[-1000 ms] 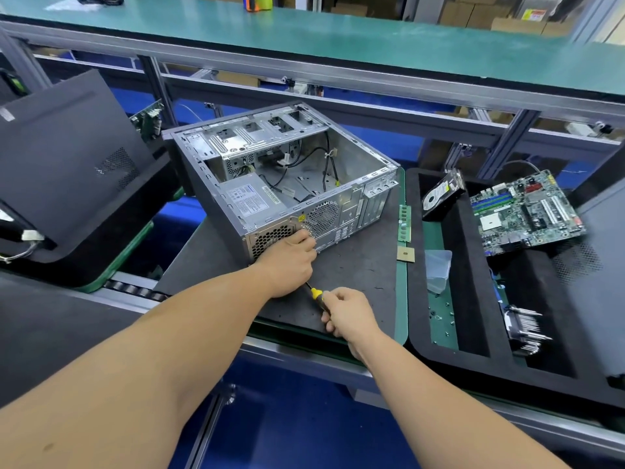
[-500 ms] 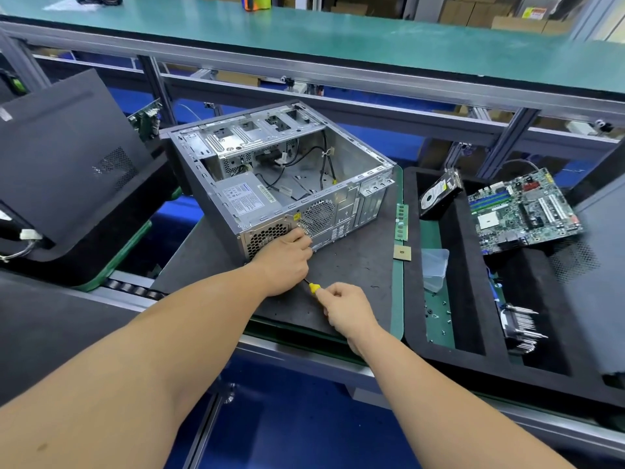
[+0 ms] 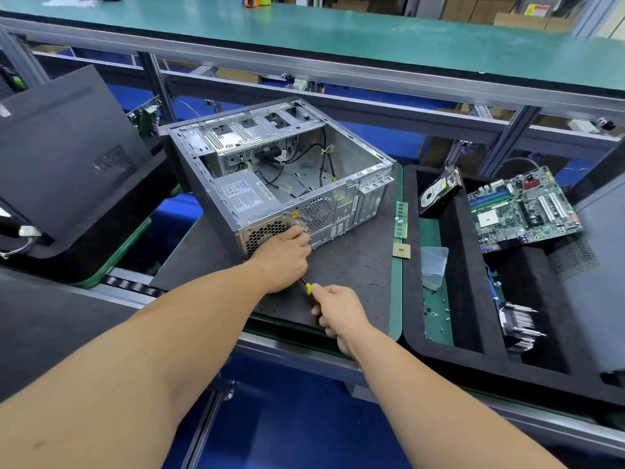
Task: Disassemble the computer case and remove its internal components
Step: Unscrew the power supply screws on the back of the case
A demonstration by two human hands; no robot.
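So the worktop point(image 3: 348, 265) has a dark grey mat over green, and the opened computer case point(image 3: 280, 177) sits right on it. Along its right edge lie a RAM stick point(image 3: 401, 219) and a small CPU chip point(image 3: 401, 250), with a black foam tray point(image 3: 411, 299) just beside.

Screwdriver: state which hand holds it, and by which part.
The right hand grips the screwdriver by its yellow handle; the left hand covers its tip.

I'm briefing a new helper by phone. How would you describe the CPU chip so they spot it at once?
Start at the open computer case and look right, to the mat's edge. Below the long green RAM stick lies the CPU chip, flat and apart from it. It is the only small square tan piece there.
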